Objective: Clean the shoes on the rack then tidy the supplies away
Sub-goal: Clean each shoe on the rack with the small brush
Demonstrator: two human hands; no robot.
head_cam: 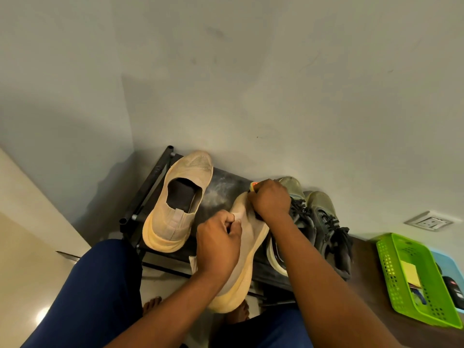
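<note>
At the far left of the black shoe rack a beige slip-on shoe sat flat on the dusty top shelf, toe toward the wall. Just right of it, the left hand pinched the heel tab of a second beige shoe, which lay tilted on its side, its heel overhanging the rack's near edge. A bit of white cloth showed beneath that hand. The right hand was curled tightly round a small brush, mostly hidden, pressed to the shoe's toe end. Further right stood two grey-green lace-up sneakers. At the far right a green plastic basket held a yellow sponge.
</note>
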